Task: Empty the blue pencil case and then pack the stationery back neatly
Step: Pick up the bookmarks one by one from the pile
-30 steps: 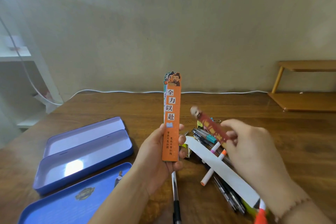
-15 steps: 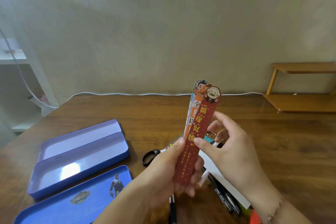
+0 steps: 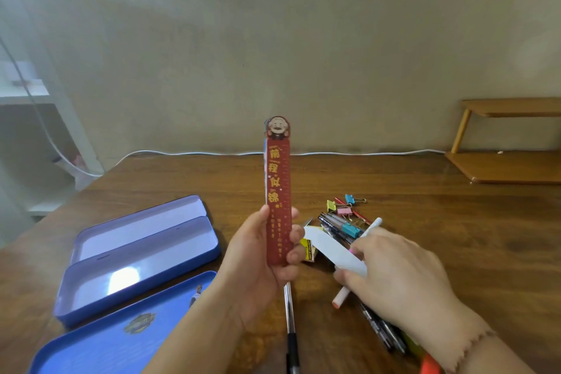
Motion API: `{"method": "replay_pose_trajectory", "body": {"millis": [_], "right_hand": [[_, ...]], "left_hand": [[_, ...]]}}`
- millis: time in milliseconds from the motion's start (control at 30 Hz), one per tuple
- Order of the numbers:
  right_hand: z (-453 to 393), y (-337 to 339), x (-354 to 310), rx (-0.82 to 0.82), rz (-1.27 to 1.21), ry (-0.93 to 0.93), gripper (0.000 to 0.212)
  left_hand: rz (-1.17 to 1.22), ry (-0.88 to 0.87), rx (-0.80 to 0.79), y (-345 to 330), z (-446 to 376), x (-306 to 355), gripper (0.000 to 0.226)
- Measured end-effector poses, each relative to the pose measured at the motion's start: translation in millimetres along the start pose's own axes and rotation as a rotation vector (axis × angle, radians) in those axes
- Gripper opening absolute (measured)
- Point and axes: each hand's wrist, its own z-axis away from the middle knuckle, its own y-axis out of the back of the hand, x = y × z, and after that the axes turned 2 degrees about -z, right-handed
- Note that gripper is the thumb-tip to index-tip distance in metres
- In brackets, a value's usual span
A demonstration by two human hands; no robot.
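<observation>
At far left, open blue pencil case (image 3: pixel 136 255) lying empty on the table (image 3: pixel 455 252), lid (image 3: pixel 121 334) just in front; left hand (image 3: pixel 261 264) clasping red bookmark (image 3: pixel 277 191) upright, others stacked behind; right hand (image 3: pixel 397 276) low over heap of pens (image 3: pixel 337 225), fingers on a white strip (image 3: pixel 334 250); binder clips (image 3: pixel 346 206) beyond.

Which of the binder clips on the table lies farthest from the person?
The blue clip. It lies at the far end of the pile, beyond the yellow clip and the pink clip.
</observation>
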Motion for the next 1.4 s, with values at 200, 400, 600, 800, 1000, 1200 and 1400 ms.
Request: {"method": "replay_pose_trajectory", "body": {"millis": [200, 400, 600, 800, 1000, 1200, 1400], "right_hand": [[1.1, -2.5, -5.2, -0.001, 0.086, -0.021, 0.026], [-8.0, 7.8, 7.3, 0.167, 0.05, -0.145, 0.025], [-18.3, 16.3, 25.5, 0.305, -1.204, -0.127, 0.006], [-12.9, -2.8, 7.1, 0.248, -1.183, -0.032, 0.009], [-13.6, -0.4, 15.0, 0.418, -0.965, 0.032, 0.086], [-15.2, 6.0, 28.6, 0.563, -1.03, 0.146, 0.039], [-14.1, 11.6, 27.5, 0.473, -1.13, 0.185, 0.028]], "left_hand": [[-0.038, 0.016, 0.023, -4.3, 0.8, -2.0, 0.039], [-0.058, 0.049, 0.028, -6.5, 2.2, -4.2, 0.04], [-0.188, 0.066, -0.023, -15.6, 3.2, -11.7, 0.048], [-0.267, 0.137, -0.225, -21.9, 9.2, -20.8, 0.046], [-0.356, 0.24, -0.212, -12.2, 9.3, -16.6, 0.048], [-0.479, 0.283, -0.306, -8.3, 12.8, -11.6, 0.048], [-0.471, 0.321, -0.431, -5.5, 15.2, -9.8, 0.047]]}}
